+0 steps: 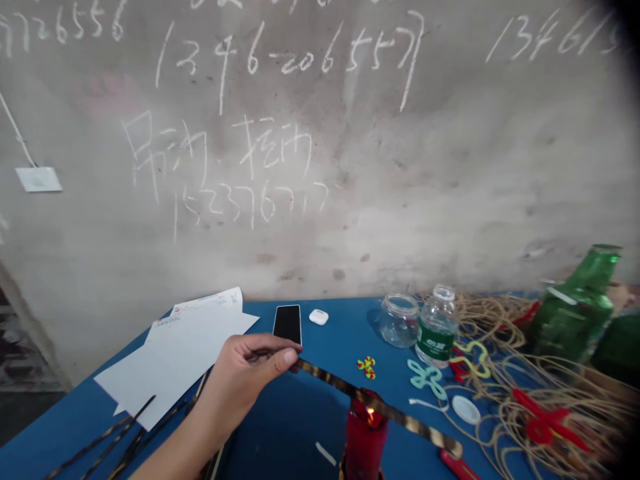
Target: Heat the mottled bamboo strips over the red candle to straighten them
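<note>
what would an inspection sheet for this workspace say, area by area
Surface: blue tabletop, crowded on the right.
Work things: patterned strip at the top of a lit red candle; contact unclear.
Clutter: papers left; phone at the back; clear jar, plastic bottle, tangled cord and green bottle right.
Hands: left hand pinches the strip; right hand not in view.
Cables: white cable on the wall, meeting a wall plate.
Surroundings: grey wall with white handwriting.

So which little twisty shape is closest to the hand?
The red-and-yellow shape. The blue-green shape and yellow shape lie farther right, farther from the left hand.
</note>
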`<state>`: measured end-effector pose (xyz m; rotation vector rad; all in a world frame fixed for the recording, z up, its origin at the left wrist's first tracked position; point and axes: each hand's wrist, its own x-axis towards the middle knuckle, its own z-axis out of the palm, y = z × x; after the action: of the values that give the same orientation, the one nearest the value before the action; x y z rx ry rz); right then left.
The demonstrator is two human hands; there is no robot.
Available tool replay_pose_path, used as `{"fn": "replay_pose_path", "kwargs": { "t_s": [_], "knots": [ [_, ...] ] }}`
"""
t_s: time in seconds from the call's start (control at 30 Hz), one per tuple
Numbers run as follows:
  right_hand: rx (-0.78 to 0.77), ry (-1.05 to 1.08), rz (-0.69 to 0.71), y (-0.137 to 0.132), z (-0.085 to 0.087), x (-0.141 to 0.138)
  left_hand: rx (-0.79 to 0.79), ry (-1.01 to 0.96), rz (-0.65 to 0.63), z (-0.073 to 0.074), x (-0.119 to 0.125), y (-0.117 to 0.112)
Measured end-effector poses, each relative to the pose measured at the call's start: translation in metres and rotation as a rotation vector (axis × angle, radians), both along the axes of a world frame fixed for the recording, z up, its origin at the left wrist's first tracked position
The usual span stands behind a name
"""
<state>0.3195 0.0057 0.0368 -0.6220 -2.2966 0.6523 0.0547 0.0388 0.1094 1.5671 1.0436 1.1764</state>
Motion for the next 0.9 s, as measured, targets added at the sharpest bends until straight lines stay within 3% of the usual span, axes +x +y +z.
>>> {"fn": "replay_pose_path", "kwargs": {
  "t_s": [0.3,0.9],
  "knots": [
    [0.021,0.002,-0.172,-0.011,-0.001,0.007,0.016,-0.068,-0.003,-0.003,-0.013,0.014],
    [0.034,-0.007,-0.187,-0.013,0.004,0.003,0.011,-0.138,-0.025,-0.017,-0.041,0.042]
  ]
}}
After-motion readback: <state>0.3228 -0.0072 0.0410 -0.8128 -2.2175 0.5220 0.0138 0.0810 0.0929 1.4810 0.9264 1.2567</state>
